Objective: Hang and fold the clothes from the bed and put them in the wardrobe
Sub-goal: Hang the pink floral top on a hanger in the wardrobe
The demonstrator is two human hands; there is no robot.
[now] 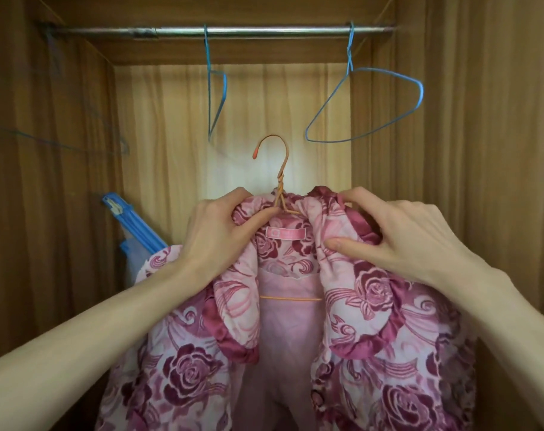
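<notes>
A pink padded jacket with dark rose patterns hangs on an orange wire hanger, held up inside the open wardrobe. My left hand grips the collar's left side at the base of the hanger's neck. On the collar's right side, my right hand pinches the fabric. The hanger's hook is free in the air, well below the metal rail. The hanger's bottom bar shows through the open front of the jacket.
Two blue wire hangers hang bare on the rail: one edge-on, one tilted. A blue plastic rack leans in the lower left corner. Wooden wardrobe walls close in on both sides.
</notes>
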